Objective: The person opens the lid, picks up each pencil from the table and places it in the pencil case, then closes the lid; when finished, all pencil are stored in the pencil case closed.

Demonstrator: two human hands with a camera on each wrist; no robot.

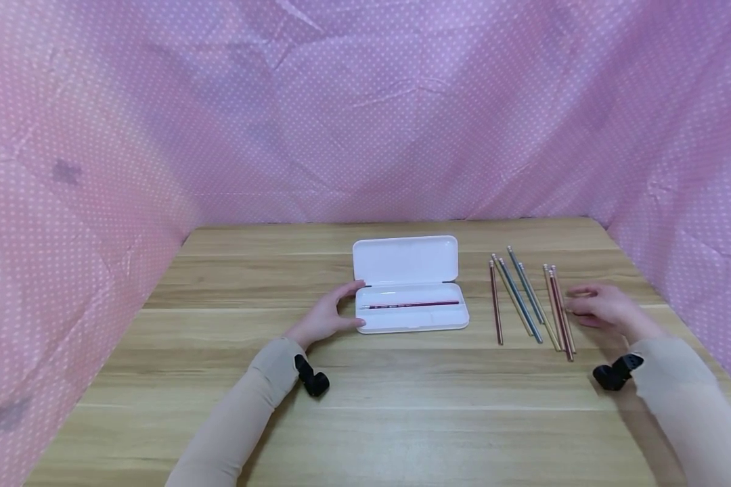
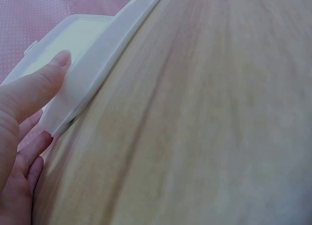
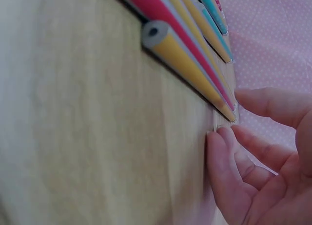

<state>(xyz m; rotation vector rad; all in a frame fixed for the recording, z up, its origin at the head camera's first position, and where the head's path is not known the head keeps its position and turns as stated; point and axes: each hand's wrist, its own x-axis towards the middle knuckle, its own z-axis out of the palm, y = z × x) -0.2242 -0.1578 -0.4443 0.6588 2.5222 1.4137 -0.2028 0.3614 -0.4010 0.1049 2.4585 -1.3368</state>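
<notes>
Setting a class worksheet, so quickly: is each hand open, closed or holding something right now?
Left hand: holding the white pencil case at its left end.
Right hand: open, beside the loose pencils, holding nothing.

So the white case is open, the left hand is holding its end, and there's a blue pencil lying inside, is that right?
Not quite: the pencil inside is red, not blue, as the head view shows. The white case is open, and the left hand is holding its end.

Right grip (image 3: 280, 181) near pencils (image 3: 191, 73), tabletop (image 3: 97, 137), pink cloth (image 3: 273, 45)
</notes>
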